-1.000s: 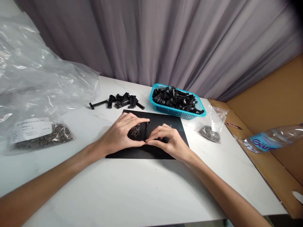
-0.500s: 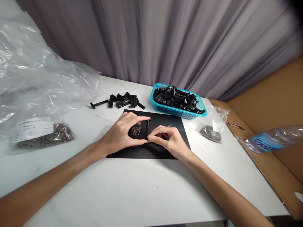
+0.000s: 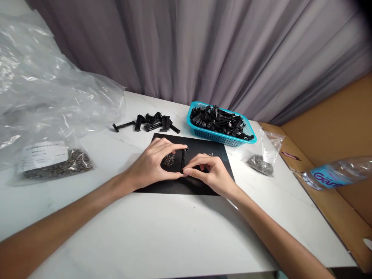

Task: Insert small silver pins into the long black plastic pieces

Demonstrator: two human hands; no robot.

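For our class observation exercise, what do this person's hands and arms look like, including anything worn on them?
The left hand and right hand are ungloved and slim-fingered. The left forearm and right forearm are slender and bare, with no sleeve or watch in view.

I now see the scene a touch farther right than a second ago. My right hand (image 3: 215, 172) brings its fingertips slightly higher against the black part (image 3: 183, 159), revealing more metal pieces (image 3: 210, 154) beyond.

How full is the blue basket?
Full, it looks: black parts are piled all across the basket, up to about its rim, and they hide the bottom.
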